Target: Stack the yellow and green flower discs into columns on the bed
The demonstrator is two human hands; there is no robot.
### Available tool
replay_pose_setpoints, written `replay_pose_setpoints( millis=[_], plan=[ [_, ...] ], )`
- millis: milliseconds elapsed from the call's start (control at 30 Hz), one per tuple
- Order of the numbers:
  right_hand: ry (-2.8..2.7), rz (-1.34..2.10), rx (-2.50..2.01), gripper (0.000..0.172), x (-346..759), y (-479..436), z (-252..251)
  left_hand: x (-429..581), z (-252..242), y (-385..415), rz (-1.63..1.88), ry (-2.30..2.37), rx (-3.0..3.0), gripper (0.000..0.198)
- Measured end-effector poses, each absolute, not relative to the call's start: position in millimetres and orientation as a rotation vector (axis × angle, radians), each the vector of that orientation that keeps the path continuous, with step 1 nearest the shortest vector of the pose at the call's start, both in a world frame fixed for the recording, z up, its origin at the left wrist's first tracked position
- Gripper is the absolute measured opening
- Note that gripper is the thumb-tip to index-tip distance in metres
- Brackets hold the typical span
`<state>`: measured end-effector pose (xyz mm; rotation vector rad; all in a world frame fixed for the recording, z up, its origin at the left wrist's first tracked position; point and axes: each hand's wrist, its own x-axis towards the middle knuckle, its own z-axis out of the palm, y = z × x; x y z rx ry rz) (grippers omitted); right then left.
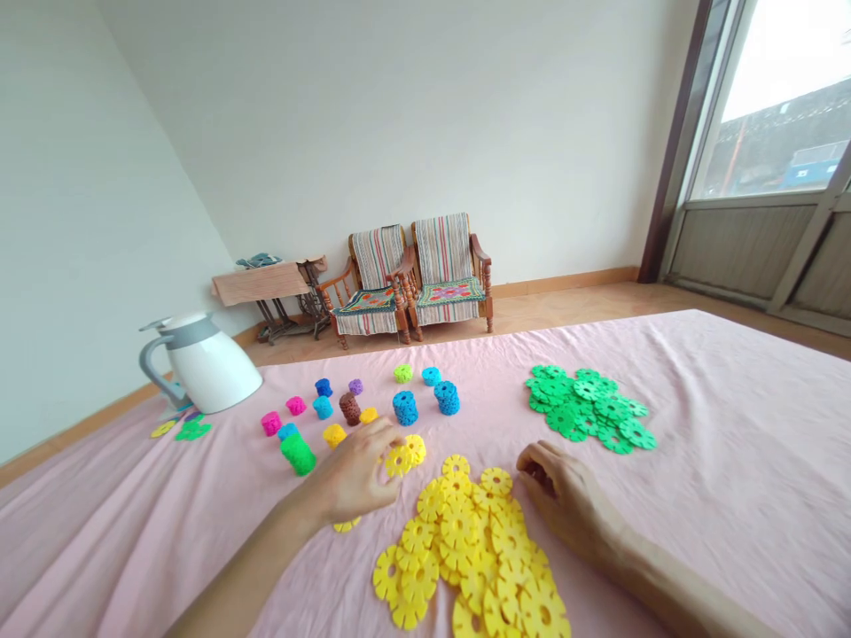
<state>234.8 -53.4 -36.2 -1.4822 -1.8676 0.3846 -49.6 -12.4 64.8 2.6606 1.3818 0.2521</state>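
My left hand [363, 468] hovers over the cloth with thumb and fingers apart. Two yellow flower-shaped discs [400, 461] show at its fingertips, and I see no grip on them. Another yellow disc [347, 525] is partly hidden below the wrist. My right hand [562, 492] rests on the cloth with its fingers curled in, and nothing shows in it. Just left of it spreads a loose pile of yellow discs [475, 549]. Beyond the left hand stand short stacks of such discs, among them a green stack [298, 454], a brown stack [349, 408] and a blue stack [447, 398].
A loose heap of green discs [585, 403] lies beyond my right hand. At the far left stands a white and grey jug [211, 368], with a few discs beside it. The pink cloth [718, 425] is wrinkled. Two wooden chairs [448, 266] stand by the wall.
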Motion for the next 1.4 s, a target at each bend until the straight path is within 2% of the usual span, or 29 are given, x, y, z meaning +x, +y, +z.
replay_pose_setpoints(
  millis=[233, 500, 633, 767, 900, 1067, 1400],
  plan=[
    [-1.851, 0.428, -1.463, 0.011, 237.1, -51.7, -38.2, -33.5, 57.0, 26.8, 0.093, 1.395, 2.759, 0.026],
    [-1.86, 0.438, -1.477, 0.012, 236.9, -50.8, -38.0, -34.0, 50.1, 32.0, 0.029, 1.398, 2.725, 0.023],
    [-1.86, 0.467, -1.469, 0.011, 236.8, -50.7, -37.7, -34.4, 59.1, 20.8, 0.082, 1.37, 2.718, 0.033],
    [-1.86, 0.472, -1.462, 0.011, 237.2, -51.1, -38.3, -32.6, 60.7, -1.2, 0.135, 1.22, 2.634, 0.029],
    [-1.864, 0.45, -1.45, 0.011, 237.8, -50.7, -41.0, -29.1, 52.3, -19.8, 0.094, 1.172, 2.537, 0.037],
    [-1.877, 0.449, -1.453, 0.011, 237.6, -50.1, -40.6, -24.9, 43.1, -27.6, 0.094, 1.237, 2.488, 0.023],
    [-1.874, 0.453, -1.442, 0.013, 237.6, -50.2, -40.1, -26.2, 42.3, -20.5, 0.299, 1.321, 2.587, 0.026]
  ],
)
